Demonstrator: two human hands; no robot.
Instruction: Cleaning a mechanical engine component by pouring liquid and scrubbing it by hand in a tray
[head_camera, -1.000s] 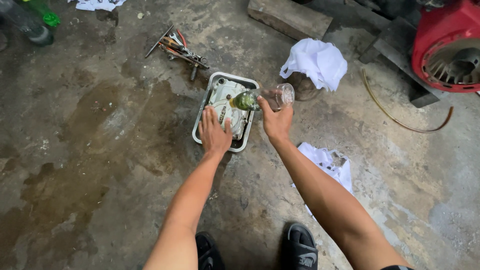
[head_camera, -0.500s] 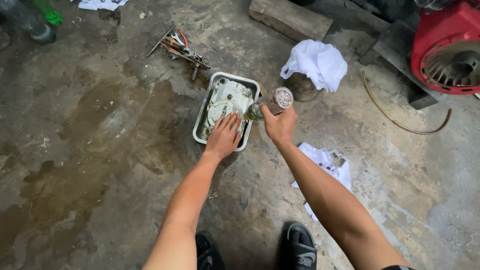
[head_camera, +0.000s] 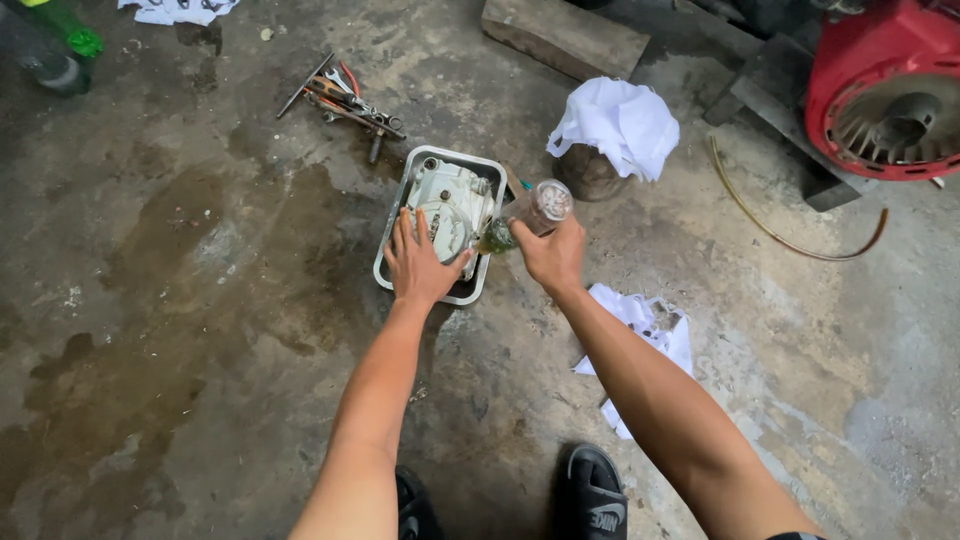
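A rectangular metal tray (head_camera: 397, 228) lies on the stained concrete floor and holds a pale grey engine cover part (head_camera: 455, 198). My left hand (head_camera: 417, 262) rests flat on the near end of that part, fingers spread. My right hand (head_camera: 550, 253) grips a clear plastic bottle (head_camera: 530, 213), tipped on its side with its mouth over the tray's right rim and its base pointing up and right. A greenish liquid shows at the bottle's mouth.
Several wrenches and tools (head_camera: 342, 97) lie beyond the tray. A white rag (head_camera: 618, 122) covers a dark object at the right, another white rag (head_camera: 640, 325) lies beside my right arm. A red engine (head_camera: 885, 95), a yellow hose (head_camera: 790, 235), a wooden block (head_camera: 565, 38) and a green bottle (head_camera: 60, 28) ring the area.
My left hand slid toward the near left of the part in the tray. The bottle stays tipped over the tray's right rim in my right hand.
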